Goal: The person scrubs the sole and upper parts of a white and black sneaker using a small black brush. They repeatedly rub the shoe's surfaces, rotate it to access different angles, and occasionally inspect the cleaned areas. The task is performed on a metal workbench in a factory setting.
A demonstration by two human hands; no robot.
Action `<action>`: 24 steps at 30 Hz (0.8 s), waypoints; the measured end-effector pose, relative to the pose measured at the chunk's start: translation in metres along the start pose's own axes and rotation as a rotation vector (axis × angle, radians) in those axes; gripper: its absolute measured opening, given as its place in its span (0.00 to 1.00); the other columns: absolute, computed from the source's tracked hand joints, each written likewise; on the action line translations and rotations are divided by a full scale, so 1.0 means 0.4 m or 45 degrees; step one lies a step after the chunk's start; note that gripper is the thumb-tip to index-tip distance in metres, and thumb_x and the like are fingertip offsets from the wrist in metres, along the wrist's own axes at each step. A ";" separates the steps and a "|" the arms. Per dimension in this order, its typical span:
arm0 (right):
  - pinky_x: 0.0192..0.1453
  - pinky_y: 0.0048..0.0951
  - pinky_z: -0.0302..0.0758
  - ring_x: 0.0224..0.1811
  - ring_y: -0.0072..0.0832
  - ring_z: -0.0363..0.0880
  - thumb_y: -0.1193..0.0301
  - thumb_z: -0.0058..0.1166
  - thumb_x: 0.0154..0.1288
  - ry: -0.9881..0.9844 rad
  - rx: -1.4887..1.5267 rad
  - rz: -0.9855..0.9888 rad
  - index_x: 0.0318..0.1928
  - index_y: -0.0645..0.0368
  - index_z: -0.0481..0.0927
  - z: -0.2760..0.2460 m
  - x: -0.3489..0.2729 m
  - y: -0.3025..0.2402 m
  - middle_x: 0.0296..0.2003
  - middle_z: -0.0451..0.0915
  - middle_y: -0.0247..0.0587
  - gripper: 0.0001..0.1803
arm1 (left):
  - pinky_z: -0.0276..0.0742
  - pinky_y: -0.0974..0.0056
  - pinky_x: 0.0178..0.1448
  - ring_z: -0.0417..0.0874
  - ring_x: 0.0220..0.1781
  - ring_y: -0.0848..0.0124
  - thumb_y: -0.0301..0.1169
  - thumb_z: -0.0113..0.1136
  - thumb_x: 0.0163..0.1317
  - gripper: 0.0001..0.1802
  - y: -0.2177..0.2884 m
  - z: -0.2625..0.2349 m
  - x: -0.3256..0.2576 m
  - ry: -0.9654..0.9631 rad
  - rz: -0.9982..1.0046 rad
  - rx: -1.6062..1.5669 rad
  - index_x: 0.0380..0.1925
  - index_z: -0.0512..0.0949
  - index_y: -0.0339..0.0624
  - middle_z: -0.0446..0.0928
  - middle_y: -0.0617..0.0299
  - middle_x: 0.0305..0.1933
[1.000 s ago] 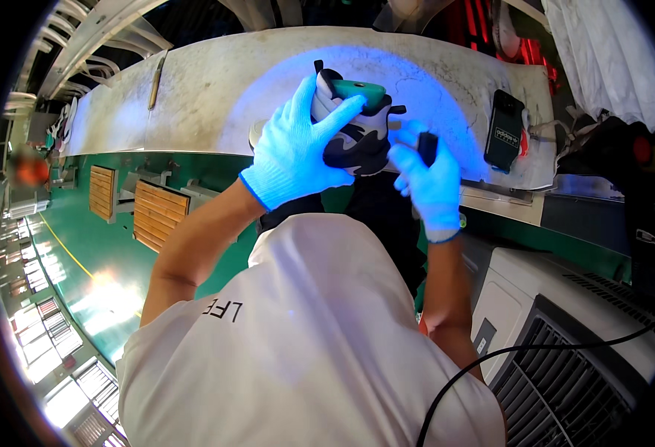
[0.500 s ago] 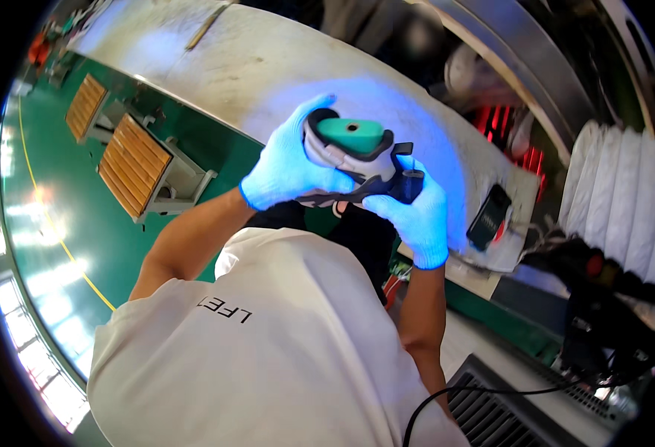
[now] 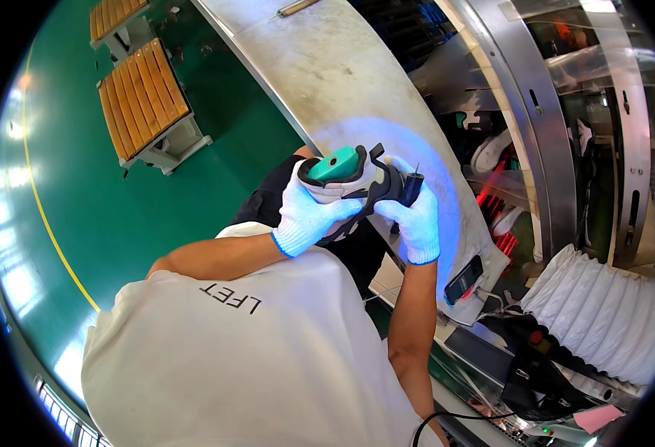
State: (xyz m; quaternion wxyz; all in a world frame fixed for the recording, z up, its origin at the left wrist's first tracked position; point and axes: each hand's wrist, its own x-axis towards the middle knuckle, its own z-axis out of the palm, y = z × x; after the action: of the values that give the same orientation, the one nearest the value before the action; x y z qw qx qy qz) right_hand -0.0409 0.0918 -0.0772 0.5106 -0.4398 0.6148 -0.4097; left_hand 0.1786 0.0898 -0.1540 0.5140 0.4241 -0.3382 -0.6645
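Note:
A grey and black shoe (image 3: 372, 179) with a green shoe last (image 3: 333, 164) in its opening is held up above the near edge of the bench. My left hand (image 3: 305, 217), in a white knitted glove, is closed round its side, thumb across the upper. Against the shoe's right end, my gloved right hand (image 3: 419, 223) pinches a small black block-like thing (image 3: 411, 189). A thin spike stands up from that thing; its exact kind is unclear. The shoe's underside is mostly hidden by my hands.
Blue light falls on the pale bench (image 3: 327, 67) round the shoe. A phone (image 3: 463, 279) lies at the bench's right end. Beyond are a metal-framed rack (image 3: 525, 97) holding shoes and a white ribbed hose (image 3: 603, 309). Slatted wooden-topped stands (image 3: 142, 100) are on the green floor, left.
The view has swung, so the bench runs more steeply. The shoe sits lower in view and is tilted, its last facing up and left. Both hands keep their holds.

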 end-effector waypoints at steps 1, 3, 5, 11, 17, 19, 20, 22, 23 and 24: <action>0.55 0.28 0.86 0.53 0.24 0.89 0.80 0.79 0.56 -0.006 -0.026 0.041 0.78 0.67 0.78 0.001 0.003 -0.002 0.59 0.89 0.41 0.46 | 0.85 0.54 0.73 0.87 0.67 0.64 0.33 0.94 0.51 0.50 -0.002 -0.006 0.004 -0.003 -0.047 0.051 0.70 0.72 0.35 0.85 0.53 0.65; 0.42 0.24 0.84 0.41 0.21 0.88 0.80 0.78 0.56 -0.015 -0.080 0.125 0.78 0.68 0.78 0.002 0.007 -0.009 0.50 0.91 0.38 0.46 | 0.86 0.54 0.71 0.88 0.64 0.64 0.35 0.94 0.50 0.47 -0.003 -0.014 0.006 0.009 0.025 0.187 0.66 0.74 0.36 0.86 0.53 0.62; 0.34 0.22 0.77 0.33 0.18 0.83 0.81 0.78 0.56 -0.010 0.018 0.175 0.78 0.68 0.78 0.011 0.007 -0.006 0.41 0.89 0.35 0.46 | 0.87 0.56 0.68 0.90 0.61 0.66 0.41 0.94 0.47 0.47 -0.018 -0.022 0.007 0.006 -0.052 0.172 0.62 0.75 0.35 0.88 0.53 0.59; 0.30 0.23 0.75 0.28 0.19 0.82 0.82 0.76 0.56 0.007 0.107 0.269 0.77 0.69 0.78 0.012 0.006 -0.011 0.35 0.88 0.34 0.45 | 0.87 0.57 0.68 0.90 0.61 0.67 0.46 0.95 0.45 0.51 -0.027 -0.027 0.006 -0.004 -0.118 0.224 0.64 0.77 0.34 0.88 0.54 0.58; 0.30 0.23 0.76 0.29 0.19 0.83 0.81 0.75 0.55 0.027 0.134 0.280 0.77 0.70 0.78 -0.003 0.022 0.016 0.37 0.89 0.36 0.45 | 0.86 0.56 0.70 0.89 0.63 0.66 0.47 0.96 0.47 0.53 -0.031 -0.009 0.008 0.010 -0.113 0.073 0.66 0.75 0.34 0.88 0.54 0.61; 0.31 0.23 0.76 0.30 0.20 0.83 0.80 0.75 0.55 0.017 0.160 0.284 0.77 0.70 0.78 -0.007 0.029 0.022 0.38 0.90 0.36 0.45 | 0.86 0.56 0.71 0.89 0.64 0.66 0.47 0.97 0.46 0.54 -0.040 -0.009 0.011 0.001 -0.110 0.075 0.67 0.74 0.34 0.87 0.54 0.62; 0.31 0.23 0.76 0.30 0.20 0.84 0.80 0.76 0.55 0.009 0.175 0.281 0.77 0.70 0.78 -0.010 0.032 0.027 0.38 0.90 0.37 0.46 | 0.86 0.56 0.71 0.89 0.64 0.66 0.46 0.97 0.47 0.54 -0.040 -0.008 0.012 -0.003 -0.117 0.057 0.67 0.74 0.34 0.87 0.54 0.62; 0.31 0.23 0.77 0.30 0.20 0.84 0.79 0.76 0.55 0.005 0.193 0.283 0.77 0.71 0.78 -0.014 0.036 0.032 0.38 0.90 0.37 0.46 | 0.86 0.55 0.72 0.89 0.65 0.66 0.45 0.97 0.47 0.54 -0.033 -0.006 0.014 -0.011 -0.132 0.023 0.68 0.74 0.34 0.87 0.53 0.62; 0.30 0.23 0.77 0.29 0.20 0.84 0.79 0.77 0.54 0.010 0.196 0.288 0.77 0.71 0.78 -0.012 0.036 0.029 0.37 0.90 0.37 0.46 | 0.86 0.55 0.72 0.89 0.65 0.66 0.44 0.97 0.47 0.53 -0.027 -0.004 0.015 -0.021 -0.151 -0.012 0.68 0.73 0.34 0.87 0.53 0.62; 0.30 0.22 0.77 0.29 0.20 0.84 0.79 0.77 0.54 0.027 0.177 0.305 0.76 0.71 0.79 -0.010 0.034 0.022 0.36 0.90 0.37 0.46 | 0.86 0.55 0.72 0.89 0.65 0.66 0.42 0.97 0.48 0.53 -0.020 -0.003 0.015 -0.030 -0.169 -0.047 0.68 0.73 0.34 0.87 0.53 0.62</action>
State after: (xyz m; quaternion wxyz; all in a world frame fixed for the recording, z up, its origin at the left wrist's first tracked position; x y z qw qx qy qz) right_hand -0.0470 0.0814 -0.0887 0.5787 -0.3224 0.6384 -0.3919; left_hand 0.1758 0.0858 -0.1630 0.4723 0.4283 -0.3032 -0.7082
